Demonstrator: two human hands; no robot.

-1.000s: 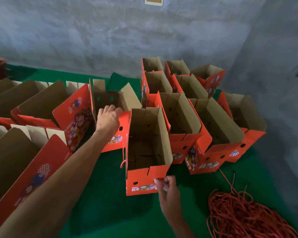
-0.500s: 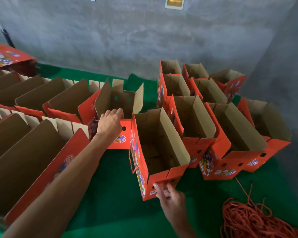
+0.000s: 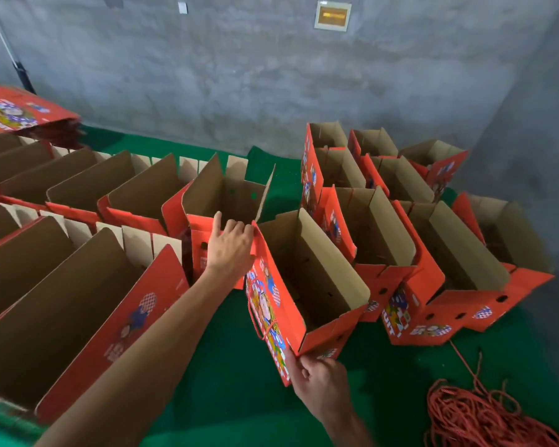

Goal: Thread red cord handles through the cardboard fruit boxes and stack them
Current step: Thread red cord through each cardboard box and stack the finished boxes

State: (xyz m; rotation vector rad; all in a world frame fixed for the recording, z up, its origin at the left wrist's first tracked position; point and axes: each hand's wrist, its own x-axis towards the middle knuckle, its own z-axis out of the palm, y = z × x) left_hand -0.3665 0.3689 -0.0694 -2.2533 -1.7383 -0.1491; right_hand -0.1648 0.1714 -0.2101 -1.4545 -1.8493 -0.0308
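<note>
Open red fruit box (image 3: 307,285), tilted, near centre of green mat (image 3: 226,382), red cord handle (image 3: 255,317) looped on side; cord pile (image 3: 484,417) at near right corner.

The room is dim and evenly lit, with the softest brightness on the grey wall (image 3: 271,75) at upper centre and murky shade toward the right edge. Colours look oversaturated and detail smeary. Wide-angle bending curves the frame's edges, and the forearm at lower left is softly blurred.

Cardboard boxes (image 3: 310,285) (printed red outside), rough concrete wall (image 3: 271,75).
</note>
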